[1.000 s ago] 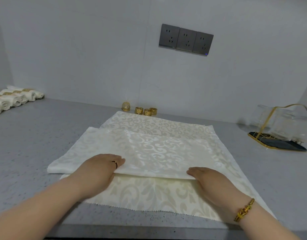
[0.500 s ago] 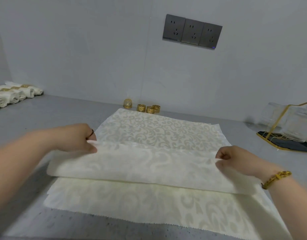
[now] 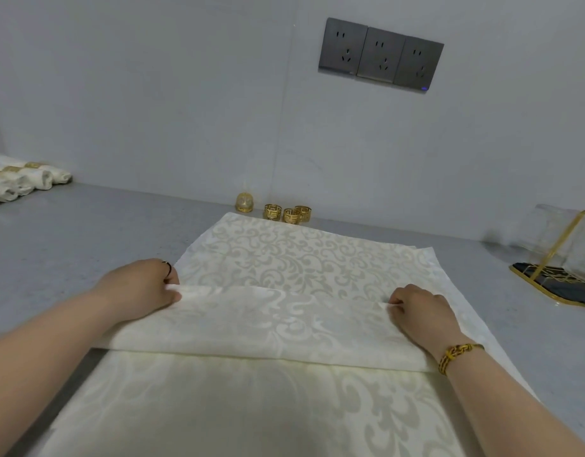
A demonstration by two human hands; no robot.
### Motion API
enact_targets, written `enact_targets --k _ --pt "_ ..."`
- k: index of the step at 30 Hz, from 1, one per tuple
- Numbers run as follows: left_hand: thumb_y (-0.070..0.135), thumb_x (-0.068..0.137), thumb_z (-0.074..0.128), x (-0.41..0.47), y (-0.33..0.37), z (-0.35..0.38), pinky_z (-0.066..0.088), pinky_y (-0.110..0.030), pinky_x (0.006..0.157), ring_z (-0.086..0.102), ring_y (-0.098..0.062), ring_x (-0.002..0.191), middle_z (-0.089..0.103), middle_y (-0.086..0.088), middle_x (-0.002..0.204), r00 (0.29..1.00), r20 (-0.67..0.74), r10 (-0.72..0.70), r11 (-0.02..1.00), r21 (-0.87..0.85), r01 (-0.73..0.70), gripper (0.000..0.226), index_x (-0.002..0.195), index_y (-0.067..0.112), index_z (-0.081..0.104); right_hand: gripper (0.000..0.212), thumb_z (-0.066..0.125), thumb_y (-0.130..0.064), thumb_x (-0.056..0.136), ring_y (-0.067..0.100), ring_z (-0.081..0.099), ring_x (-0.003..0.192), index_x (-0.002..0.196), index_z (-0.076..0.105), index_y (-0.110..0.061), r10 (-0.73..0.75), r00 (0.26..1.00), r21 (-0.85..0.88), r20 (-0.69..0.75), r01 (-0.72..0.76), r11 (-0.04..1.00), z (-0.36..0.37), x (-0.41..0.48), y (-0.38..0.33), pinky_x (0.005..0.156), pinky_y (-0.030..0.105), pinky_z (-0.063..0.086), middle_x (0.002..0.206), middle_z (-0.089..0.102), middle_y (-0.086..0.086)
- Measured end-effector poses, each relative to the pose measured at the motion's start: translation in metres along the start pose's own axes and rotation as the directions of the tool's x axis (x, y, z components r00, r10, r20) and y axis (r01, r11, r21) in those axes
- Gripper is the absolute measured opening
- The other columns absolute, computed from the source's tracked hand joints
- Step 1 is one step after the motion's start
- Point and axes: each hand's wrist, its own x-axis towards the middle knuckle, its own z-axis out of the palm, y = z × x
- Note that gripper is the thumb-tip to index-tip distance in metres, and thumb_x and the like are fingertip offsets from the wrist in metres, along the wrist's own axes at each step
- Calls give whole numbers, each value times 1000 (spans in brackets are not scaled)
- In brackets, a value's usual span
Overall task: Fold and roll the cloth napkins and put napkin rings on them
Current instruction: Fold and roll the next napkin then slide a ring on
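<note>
A cream damask napkin lies spread on the grey counter, on top of other cream napkins. Its near part is doubled into a folded band across the middle. My left hand pinches the band's far edge at the left end. My right hand pinches the same edge at the right end. Gold napkin rings stand in a small group by the wall, just beyond the napkin.
Several rolled napkins with gold rings lie at the far left of the counter. A clear holder with gold trim on a dark tray stands at the right. A small gold dome-shaped object sits beside the rings. Wall sockets are above.
My hands left the near fold, moved apart and farther out, and pinched the folded layer's far edge at both ends. The camera moved closer and the band now lies flatter.
</note>
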Motion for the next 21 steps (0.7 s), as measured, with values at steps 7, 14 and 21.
enact_targets --k 7,14,21 --pt "33 93 47 -1 24 3 30 -19 100 45 -12 124 53 9 130 983 -76 166 985 -23 -169 32 124 27 51 30 34 -17 96 18 51 107 121 49 -21 16 996 -48 -87 -20 999 14 -2 -3 92 26 30 115 53 -2" --pt "41 92 46 4 108 10 36 -24 99 47 -12 120 52 8 129 925 30 378 901 -243 -360 35 123 24 52 35 45 -19 92 22 36 123 128 46 -17 155 983 205 -99 -133 970 2 -10 -1 99 29 25 131 46 2" --pt "39 89 53 19 147 19 32 -30 100 43 -19 123 44 0 134 913 302 274 957 9 -290 52 132 14 38 35 47 -24 94 13 48 36 63 49 -8 342 904 650 255 -422 632 -49 -73 21 41 22 38 47 54 4"
